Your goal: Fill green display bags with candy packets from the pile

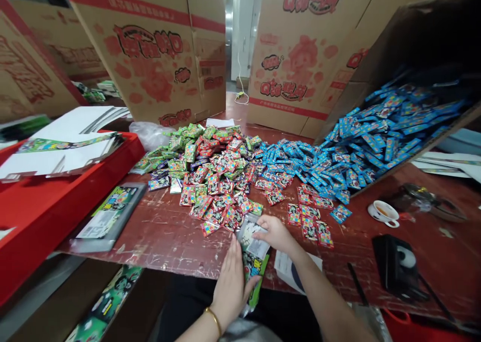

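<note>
Bright, even overhead lighting; glare at top centre; carton [421, 36] interior at upper right dark; wide-angle bending at edges; centre sharp

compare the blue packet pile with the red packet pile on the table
The blue packet pile spills from a tipped carton; the red packet pile lies loose on the table.
The blue pile is one colour; the red pile has green packets mixed in.
The red pile lies close to the right hand at the clear bag; the blue pile lies farther off.
Both: small flat packets, heaped untidily.
</note>
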Available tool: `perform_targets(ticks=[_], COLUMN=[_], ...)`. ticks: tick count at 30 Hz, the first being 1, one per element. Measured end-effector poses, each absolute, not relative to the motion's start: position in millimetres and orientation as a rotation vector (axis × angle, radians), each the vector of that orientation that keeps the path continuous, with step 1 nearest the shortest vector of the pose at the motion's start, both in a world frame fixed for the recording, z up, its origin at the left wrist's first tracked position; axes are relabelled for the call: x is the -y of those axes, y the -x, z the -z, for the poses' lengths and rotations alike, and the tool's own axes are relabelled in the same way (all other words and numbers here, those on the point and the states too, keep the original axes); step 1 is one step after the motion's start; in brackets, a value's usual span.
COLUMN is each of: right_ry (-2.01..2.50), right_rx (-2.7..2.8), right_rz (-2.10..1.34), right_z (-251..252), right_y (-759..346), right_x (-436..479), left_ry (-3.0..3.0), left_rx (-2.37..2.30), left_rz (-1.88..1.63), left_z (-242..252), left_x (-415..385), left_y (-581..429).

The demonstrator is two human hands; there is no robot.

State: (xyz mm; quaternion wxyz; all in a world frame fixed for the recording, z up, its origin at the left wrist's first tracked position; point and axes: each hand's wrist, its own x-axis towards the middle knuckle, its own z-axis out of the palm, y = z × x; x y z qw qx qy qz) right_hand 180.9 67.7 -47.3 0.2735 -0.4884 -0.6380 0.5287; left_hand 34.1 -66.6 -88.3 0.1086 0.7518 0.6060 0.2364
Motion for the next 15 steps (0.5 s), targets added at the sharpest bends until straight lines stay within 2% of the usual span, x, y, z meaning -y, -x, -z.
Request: perform_targets(ticks=[6, 12, 15], right_ry=[1.266, 1.058, 1.013], right_rx=[1.647, 1.422, 1.238], right_rz=[-1.614, -1.645, -1.570], right_z=[45.7, -4.4, -11.4], right_y=[-193.0, -183.1, -177.7], right_x=[-74.3, -26.9, -1.8], left_ry=[-2.335, -2.527, -2.612], left_rx=[-1.779, -1.737, -1.707], left_rz=[-0.660, -0.855, -0.920], left_z=[74.9, 10.6, -13.2], left_x=[61.4, 37.8, 29.9], left_y=[-35.4, -34.0, -39.5])
